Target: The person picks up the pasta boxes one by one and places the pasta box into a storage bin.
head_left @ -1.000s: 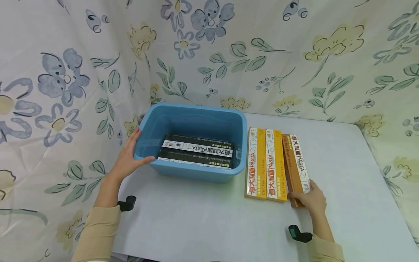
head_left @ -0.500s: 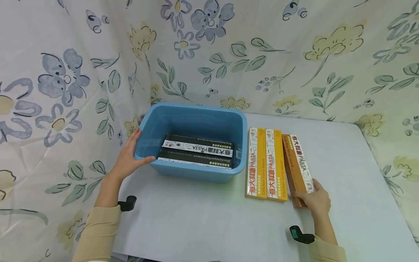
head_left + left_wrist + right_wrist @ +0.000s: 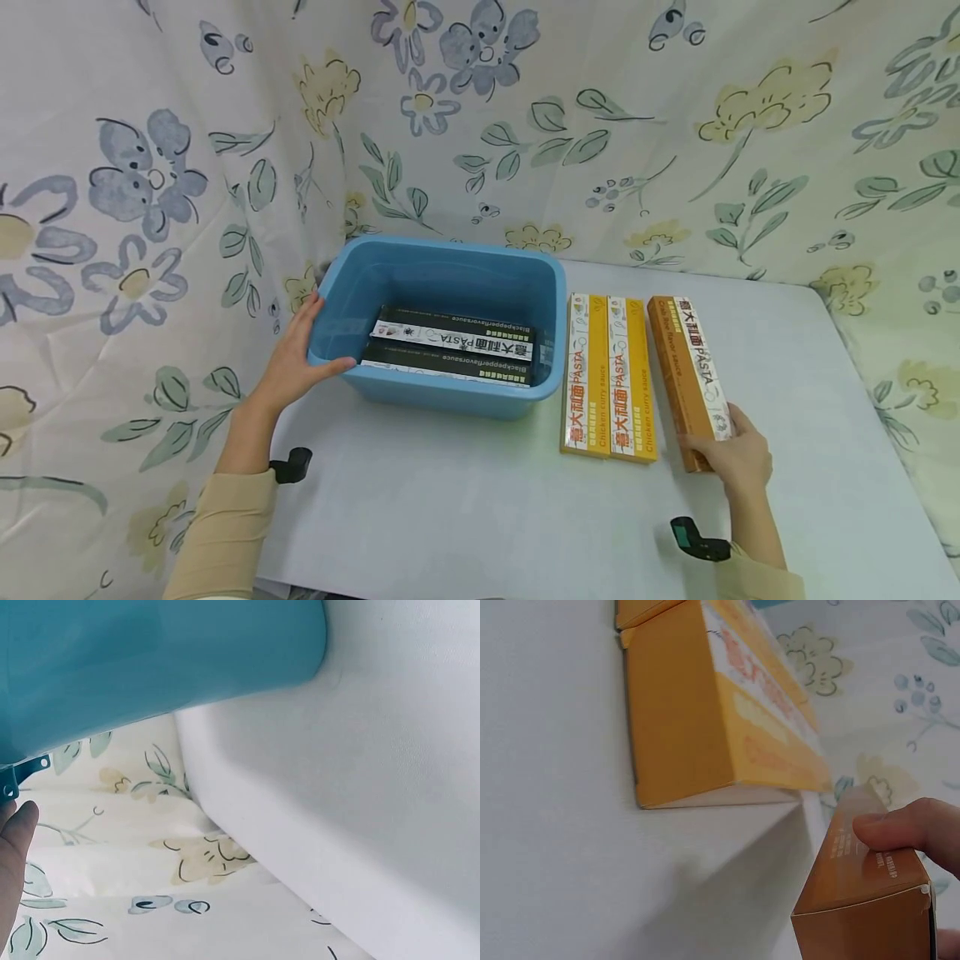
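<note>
My left hand (image 3: 294,357) rests at the left front corner of a blue plastic bin (image 3: 442,403), its fingers spread and fairly straight along the left side and its thumb on the front rim. Two black pepper pasta boxes (image 3: 450,363) lie inside the bin. On the right, my right hand (image 3: 738,454) pinches the near end of a brown crab roe pasta box (image 3: 678,375) between thumb and fingers. In the right wrist view the thumb presses on that box's brown face; whether it is off the table is hard to tell.
Two yellow chicken curry pasta boxes (image 3: 607,375) lie side by side between the bin and the brown box, a gap apart from the latter. All stand on a white table (image 3: 465,500). A floral curtain (image 3: 525,125) hangs along the back and left.
My right hand has shifted to the right with the brown pasta box, widening the gap to the yellow boxes. The left hand and the bin have kept their places.
</note>
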A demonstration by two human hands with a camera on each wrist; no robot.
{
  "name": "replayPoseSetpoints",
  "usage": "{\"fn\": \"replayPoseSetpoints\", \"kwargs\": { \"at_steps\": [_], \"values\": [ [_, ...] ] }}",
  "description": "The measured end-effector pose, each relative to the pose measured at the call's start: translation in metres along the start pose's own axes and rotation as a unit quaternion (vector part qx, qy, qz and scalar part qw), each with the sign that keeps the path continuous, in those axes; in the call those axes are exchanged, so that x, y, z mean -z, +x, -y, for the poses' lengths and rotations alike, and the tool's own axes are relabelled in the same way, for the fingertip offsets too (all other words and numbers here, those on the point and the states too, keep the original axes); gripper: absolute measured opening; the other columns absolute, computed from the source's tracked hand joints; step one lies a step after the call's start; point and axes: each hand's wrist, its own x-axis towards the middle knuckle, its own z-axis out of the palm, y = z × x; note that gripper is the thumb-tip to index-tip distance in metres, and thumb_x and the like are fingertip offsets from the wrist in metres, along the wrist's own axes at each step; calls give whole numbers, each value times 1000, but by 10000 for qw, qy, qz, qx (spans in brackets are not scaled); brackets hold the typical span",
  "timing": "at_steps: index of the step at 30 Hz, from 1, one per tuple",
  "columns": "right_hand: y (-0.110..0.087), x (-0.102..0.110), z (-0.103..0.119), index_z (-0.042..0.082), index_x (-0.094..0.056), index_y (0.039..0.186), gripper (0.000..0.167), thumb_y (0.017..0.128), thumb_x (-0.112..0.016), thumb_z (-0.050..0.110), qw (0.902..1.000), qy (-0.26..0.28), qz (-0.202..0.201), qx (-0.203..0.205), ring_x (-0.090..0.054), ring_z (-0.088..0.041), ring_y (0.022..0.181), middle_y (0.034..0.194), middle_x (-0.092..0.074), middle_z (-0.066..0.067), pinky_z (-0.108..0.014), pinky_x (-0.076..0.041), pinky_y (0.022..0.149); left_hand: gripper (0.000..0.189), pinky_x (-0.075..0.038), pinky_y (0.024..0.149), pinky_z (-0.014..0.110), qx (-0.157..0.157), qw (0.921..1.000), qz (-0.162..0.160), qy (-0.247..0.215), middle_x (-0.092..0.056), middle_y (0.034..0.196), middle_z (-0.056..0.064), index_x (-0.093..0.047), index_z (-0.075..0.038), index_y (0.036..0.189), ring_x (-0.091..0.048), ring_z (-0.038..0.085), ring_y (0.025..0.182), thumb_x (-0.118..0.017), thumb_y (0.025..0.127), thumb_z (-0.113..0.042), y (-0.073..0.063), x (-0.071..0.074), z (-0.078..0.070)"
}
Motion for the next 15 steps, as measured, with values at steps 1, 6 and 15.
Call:
{"fn": "replayPoseSetpoints", "kwargs": {
  "at_steps": [1,6,15],
  "values": [
    [-1,1,2,4,-22,154,97,78,-77,25,10000,-25,-10,28,-36,-46,120,140,-38,-32,-58,-39,91,104,-15,105,73,2,10000,0,2,-6,162,15,-15,-3,155,-9,41,146,-76,80,-40,0,0,0],
    [-5,7,11,5,-23,154,97,78,-79,25,9997,-135,-13,217,-36,-46,119,138,-39,-32,-55,-38,88,104,-16,104,74,-6,10000,-26,-3,-6,162,15,-15,-3,155,-9,43,145,-76,80,-39,0,0,1],
    [-15,16,25,7,-24,154,97,77,-79,25,9991,-163,79,395,-39,-45,118,138,-40,-31,-51,-42,84,104,-15,103,75,2,10000,-28,5,-6,162,14,-14,-5,156,-8,42,145,-76,80,-40,1,-1,2]
  ]
}}
